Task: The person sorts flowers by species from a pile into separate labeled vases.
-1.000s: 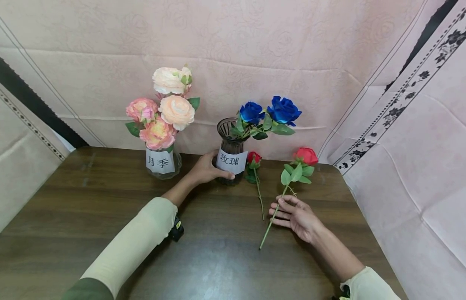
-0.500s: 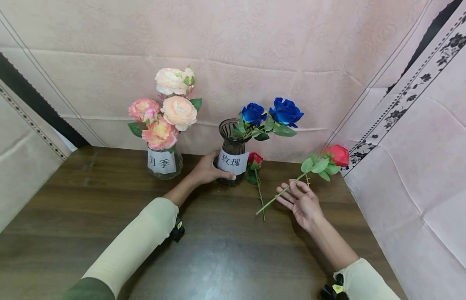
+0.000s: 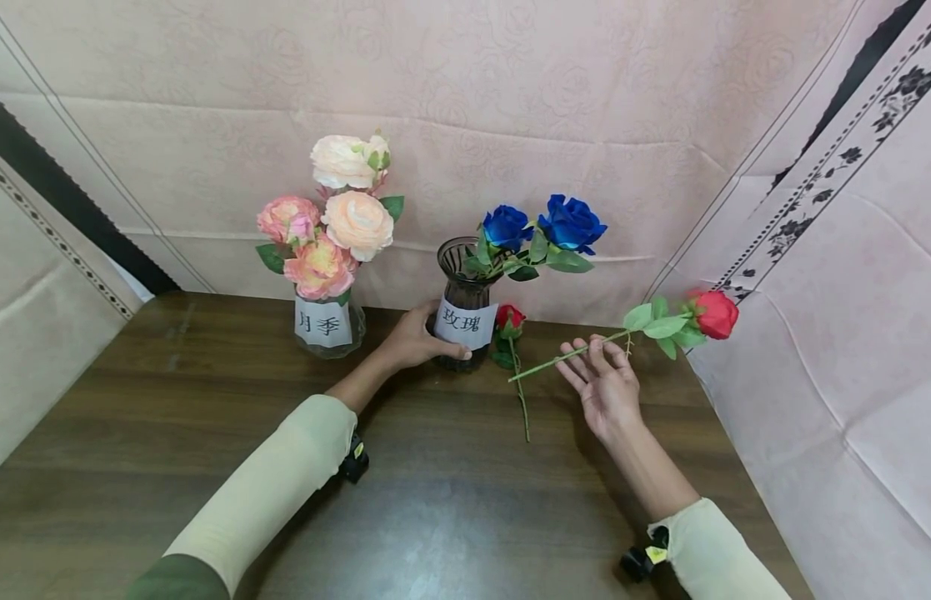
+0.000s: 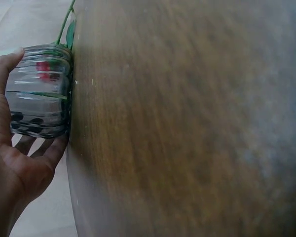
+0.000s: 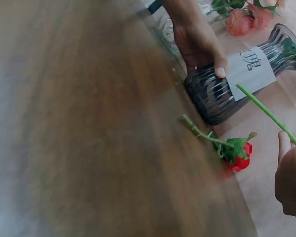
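Note:
My left hand grips the lower body of a dark, ribbed glass vase, its thumb across the front below a white paper label. Two blue roses lean out of the vase to the right. Between thumb and fingers, my right hand pinches the stem of a red rose. The bloom points right and the bare stem end points left toward the vase. Another red rose lies on the table just right of the vase. In the right wrist view the held stem shows, its bloom out of frame.
A clear glass vase with a paper label and several pink and cream flowers stands left of the dark vase. Behind the wooden table hangs a pale pink cloth, with more cloth at both sides.
My right hand has moved up and away across the table. The red rose in it has swung from upright to nearly level, bloom to the right. The left hand and vase stay put.

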Tool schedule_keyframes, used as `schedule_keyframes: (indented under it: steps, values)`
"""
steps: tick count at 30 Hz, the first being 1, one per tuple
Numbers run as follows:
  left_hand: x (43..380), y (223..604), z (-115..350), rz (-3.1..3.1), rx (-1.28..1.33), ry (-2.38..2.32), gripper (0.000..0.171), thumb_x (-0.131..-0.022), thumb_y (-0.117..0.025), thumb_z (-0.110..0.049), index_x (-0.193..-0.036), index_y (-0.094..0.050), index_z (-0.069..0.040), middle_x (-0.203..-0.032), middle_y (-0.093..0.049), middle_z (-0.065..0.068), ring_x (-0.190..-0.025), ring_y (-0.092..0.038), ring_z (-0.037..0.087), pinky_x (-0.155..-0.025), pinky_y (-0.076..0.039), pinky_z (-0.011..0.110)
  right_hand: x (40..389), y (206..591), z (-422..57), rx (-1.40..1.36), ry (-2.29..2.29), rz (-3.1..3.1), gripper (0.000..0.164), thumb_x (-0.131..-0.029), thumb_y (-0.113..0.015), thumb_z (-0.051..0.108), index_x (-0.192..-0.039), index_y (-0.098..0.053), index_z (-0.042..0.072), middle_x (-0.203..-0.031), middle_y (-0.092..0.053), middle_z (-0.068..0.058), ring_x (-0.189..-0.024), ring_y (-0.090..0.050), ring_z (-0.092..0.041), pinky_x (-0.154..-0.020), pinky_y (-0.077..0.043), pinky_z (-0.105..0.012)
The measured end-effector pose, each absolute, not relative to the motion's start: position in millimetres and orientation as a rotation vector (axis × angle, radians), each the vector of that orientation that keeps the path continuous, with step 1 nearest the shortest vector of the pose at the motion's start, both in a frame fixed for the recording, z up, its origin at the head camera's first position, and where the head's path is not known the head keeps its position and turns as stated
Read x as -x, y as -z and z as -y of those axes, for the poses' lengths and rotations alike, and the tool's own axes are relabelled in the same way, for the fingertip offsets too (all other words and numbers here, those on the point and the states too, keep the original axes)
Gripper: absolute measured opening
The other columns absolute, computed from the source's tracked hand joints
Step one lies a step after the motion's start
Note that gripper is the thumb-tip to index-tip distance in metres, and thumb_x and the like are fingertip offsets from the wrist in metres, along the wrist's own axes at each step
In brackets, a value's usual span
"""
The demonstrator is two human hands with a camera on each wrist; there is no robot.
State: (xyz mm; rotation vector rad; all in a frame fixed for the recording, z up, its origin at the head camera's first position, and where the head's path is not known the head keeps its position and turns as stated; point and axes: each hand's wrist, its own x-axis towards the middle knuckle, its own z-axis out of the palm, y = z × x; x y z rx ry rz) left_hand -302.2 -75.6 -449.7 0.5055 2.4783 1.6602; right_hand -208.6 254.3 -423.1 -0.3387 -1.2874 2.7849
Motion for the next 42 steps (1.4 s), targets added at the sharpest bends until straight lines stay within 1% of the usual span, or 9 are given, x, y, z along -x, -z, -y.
schedule_keyframes:
  steps: [6, 12, 17, 22, 25, 28, 33, 39, 42]
  values:
    - [302.1, 449.5, 75.9, -2.481, -0.493, -1.656, 0.09, -0.081, -0.104, -0.032, -0.157, -0.059, -0.015, -0.146, -0.074, 0.011, -0.139, -0.067, 0.035, -0.123, -0.051, 0.059, 216.5, 414.6, -247.4, 0.279, -2.751, 1.208, 0.011, -0.11, -0.064, 0.022, -0.115, -0.064, 0.012, -0.102, -0.082, -0.005, -0.107, -0.084, -0.025, -0.095, -0.071, -0.045]
    - [302.8, 450.3, 76.1, -2.475, -0.52, -1.66, 0.089, -0.081, -0.103, -0.03, -0.157, -0.059, -0.015, -0.147, -0.073, 0.012, -0.139, -0.068, 0.035, -0.122, -0.052, 0.058, 224.9, 399.0, -240.2, 0.207, -2.749, 1.108, 0.009, -0.11, -0.064, 0.021, -0.11, -0.065, 0.012, -0.096, -0.082, -0.005, -0.107, -0.084, -0.025, -0.092, -0.071, -0.043]
    - [302.4, 449.9, 76.5, -2.478, -0.517, -1.66, 0.088, -0.081, -0.103, -0.03, -0.156, -0.059, -0.015, -0.147, -0.074, 0.012, -0.139, -0.068, 0.035, -0.122, -0.052, 0.058, 229.4, 382.0, -234.5, 0.14, -2.758, 1.049, 0.01, -0.111, -0.062, 0.021, -0.107, -0.067, 0.013, -0.096, -0.082, -0.006, -0.105, -0.084, -0.024, -0.09, -0.071, -0.043]
    - [301.8, 448.7, 76.5, -2.475, -0.517, -1.66, 0.087, -0.082, -0.103, -0.031, -0.156, -0.059, -0.015, -0.146, -0.074, 0.012, -0.138, -0.068, 0.036, -0.122, -0.052, 0.059, 232.3, 366.0, -228.0, 0.067, -2.783, 0.953, 0.009, -0.108, -0.066, 0.019, -0.106, -0.068, 0.011, -0.096, -0.082, -0.009, -0.102, -0.085, -0.026, -0.087, -0.072, -0.045]
    - [301.4, 448.7, 76.9, -2.479, -0.521, -1.659, 0.087, -0.082, -0.102, -0.031, -0.156, -0.059, -0.014, -0.146, -0.074, 0.012, -0.138, -0.068, 0.036, -0.122, -0.052, 0.059, 233.5, 357.4, -222.7, 0.029, -2.777, 0.942, 0.01, -0.107, -0.067, 0.02, -0.107, -0.067, 0.01, -0.096, -0.081, -0.009, -0.104, -0.085, -0.026, -0.089, -0.071, -0.046]
    - [301.5, 449.0, 77.2, -2.488, -0.516, -1.652, 0.089, -0.082, -0.103, -0.033, -0.157, -0.059, -0.014, -0.146, -0.074, 0.011, -0.139, -0.067, 0.035, -0.123, -0.051, 0.059, 234.4, 349.4, -216.5, 0.01, -2.762, 0.944, 0.01, -0.108, -0.066, 0.021, -0.108, -0.066, 0.01, -0.098, -0.081, -0.009, -0.107, -0.085, -0.026, -0.088, -0.071, -0.044]
    - [302.3, 449.9, 77.1, -2.488, -0.513, -1.651, 0.089, -0.081, -0.102, -0.033, -0.157, -0.059, -0.015, -0.146, -0.074, 0.011, -0.138, -0.067, 0.034, -0.122, -0.052, 0.058, 235.4, 336.5, -204.9, -0.016, -2.738, 0.958, 0.011, -0.11, -0.063, 0.023, -0.114, -0.064, 0.013, -0.11, -0.082, -0.008, -0.107, -0.085, -0.025, -0.086, -0.071, -0.043]
    - [303.1, 451.1, 77.3, -2.482, -0.512, -1.658, 0.089, -0.082, -0.103, -0.033, -0.157, -0.059, -0.015, -0.146, -0.074, 0.011, -0.139, -0.067, 0.034, -0.123, -0.051, 0.059, 236.2, 322.6, -192.0, -0.046, -2.737, 0.916, 0.01, -0.11, -0.064, 0.022, -0.112, -0.066, 0.012, -0.111, -0.081, -0.008, -0.101, -0.086, -0.026, -0.085, -0.071, -0.044]
    - [303.2, 451.2, 77.0, -2.479, -0.512, -1.655, 0.089, -0.082, -0.103, -0.033, -0.157, -0.059, -0.015, -0.147, -0.074, 0.011, -0.139, -0.067, 0.034, -0.124, -0.05, 0.059, 236.4, 317.8, -187.4, -0.036, -2.721, 0.926, 0.009, -0.111, -0.063, 0.021, -0.111, -0.067, 0.013, -0.116, -0.081, -0.008, -0.1, -0.087, -0.025, -0.086, -0.071, -0.045]
